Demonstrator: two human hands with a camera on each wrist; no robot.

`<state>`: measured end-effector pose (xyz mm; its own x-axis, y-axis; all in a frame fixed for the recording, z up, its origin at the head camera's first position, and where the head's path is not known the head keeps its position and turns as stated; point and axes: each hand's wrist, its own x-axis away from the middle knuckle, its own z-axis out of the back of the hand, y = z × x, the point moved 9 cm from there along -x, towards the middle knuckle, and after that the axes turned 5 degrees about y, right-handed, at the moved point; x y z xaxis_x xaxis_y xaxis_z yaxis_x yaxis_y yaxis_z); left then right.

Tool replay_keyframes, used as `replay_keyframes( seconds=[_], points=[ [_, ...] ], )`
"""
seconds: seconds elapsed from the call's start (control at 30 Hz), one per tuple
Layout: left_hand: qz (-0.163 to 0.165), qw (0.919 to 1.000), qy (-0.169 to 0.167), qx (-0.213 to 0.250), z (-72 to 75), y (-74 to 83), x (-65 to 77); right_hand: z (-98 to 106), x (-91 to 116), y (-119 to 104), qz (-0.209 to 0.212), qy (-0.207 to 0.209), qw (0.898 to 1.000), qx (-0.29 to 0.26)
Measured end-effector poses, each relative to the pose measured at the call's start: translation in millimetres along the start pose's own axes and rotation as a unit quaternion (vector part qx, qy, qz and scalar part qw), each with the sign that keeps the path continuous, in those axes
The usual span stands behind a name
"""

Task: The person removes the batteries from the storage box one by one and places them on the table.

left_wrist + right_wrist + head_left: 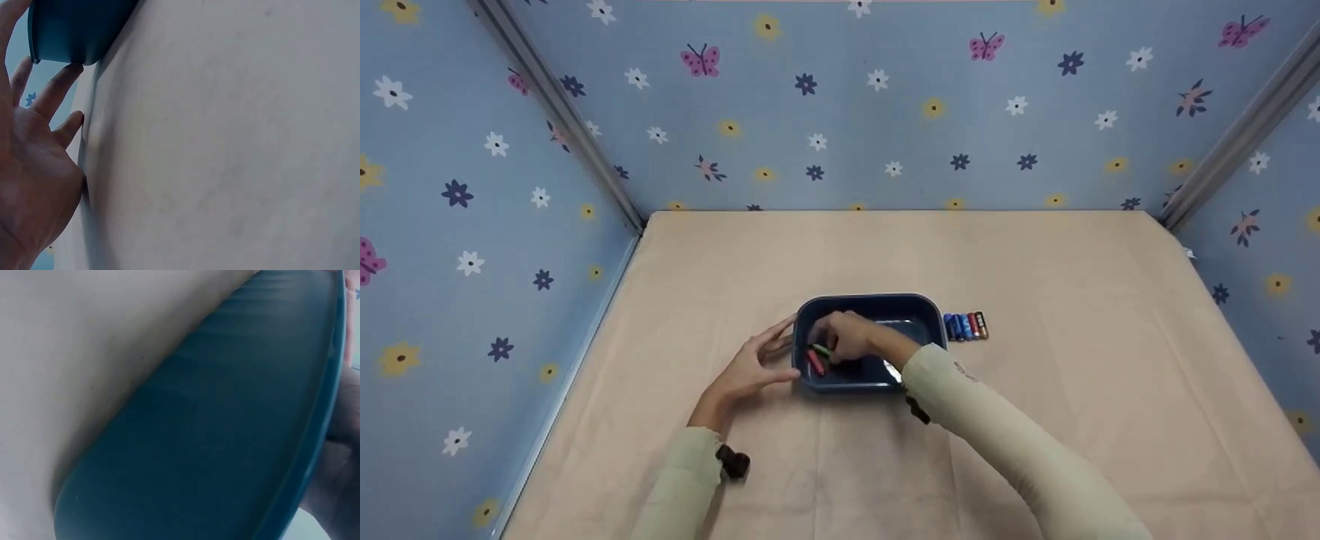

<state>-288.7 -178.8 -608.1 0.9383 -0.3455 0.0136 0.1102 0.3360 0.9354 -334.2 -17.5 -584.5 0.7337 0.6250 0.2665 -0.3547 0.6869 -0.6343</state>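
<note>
A dark blue rectangular plastic bin (870, 387) sits on the table in the head view. My left hand (746, 369) rests against its left end, fingers spread and fairly straight, thumb at the near left corner. In the left wrist view, fingertips of the left hand (39, 163) touch the bin's wall (79, 31). Reaching down inside the bin, my right hand (851, 335) has curled fingers and pinches a green battery (820, 350) near its end. A red battery (816, 363) lies beside it on the bin floor. The bin's outer wall (197, 422) hides the right fingertips in the right wrist view.
Right of the bin, several batteries (966, 326) in blue, red and black-copper lie side by side in a row. A beige cloth (1072, 420) covers the table. Blue flowered panels (870, 112) enclose the back and sides.
</note>
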Motion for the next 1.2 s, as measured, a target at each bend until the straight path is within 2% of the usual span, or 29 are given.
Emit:
replay_keyframes(
  seconds=[0.17, 0.27, 0.43, 0.53, 0.67, 0.87, 0.97, 1.1, 1.2],
  points=[
    [0.002, 0.9992, -0.008, 0.039, -2.3, 0.5, 1.0, -3.1, -2.3, 2.9, 0.021, -0.016, 0.999, 0.022],
    [0.002, 0.9976, -0.015, 0.067, -3.7, 1.4, 1.5, -4.1, -3.1, 3.8, 0.018, -0.030, 0.999, 0.025],
    [-0.003, 0.9986, -0.010, 0.051, -2.8, 1.3, 1.3, -16.2, -19.9, 25.5, 0.017, -0.037, 0.999, 0.022],
    [-0.010, 0.9995, -0.002, 0.029, -1.3, 1.3, 1.1, -21.9, -29.6, 37.5, 0.034, -0.033, 0.999, 0.019],
    [-0.011, 0.9995, -0.002, 0.028, -1.3, 1.6, 1.2, -25.1, -34.7, 43.2, 0.061, -0.024, 0.998, 0.026],
    [0.000, 0.9994, -0.005, 0.033, -2.1, 1.1, 1.7, -16.8, -22.1, 34.2, 0.058, -0.035, 0.998, 0.016],
    [-0.001, 0.9995, -0.001, 0.033, -1.5, 0.7, 1.5, -7.1, -8.5, 20.5, 0.055, -0.041, 0.998, 0.012],
    [-0.002, 0.9993, -0.003, 0.038, -1.6, -0.5, 0.9, 2.8, 7.6, 7.1, 0.060, -0.037, 0.997, 0.003],
    [0.000, 0.9992, -0.004, 0.039, -1.7, 0.2, 0.8, 6.1, 12.3, 8.8, 0.071, -0.018, 0.997, -0.008]
  ],
)
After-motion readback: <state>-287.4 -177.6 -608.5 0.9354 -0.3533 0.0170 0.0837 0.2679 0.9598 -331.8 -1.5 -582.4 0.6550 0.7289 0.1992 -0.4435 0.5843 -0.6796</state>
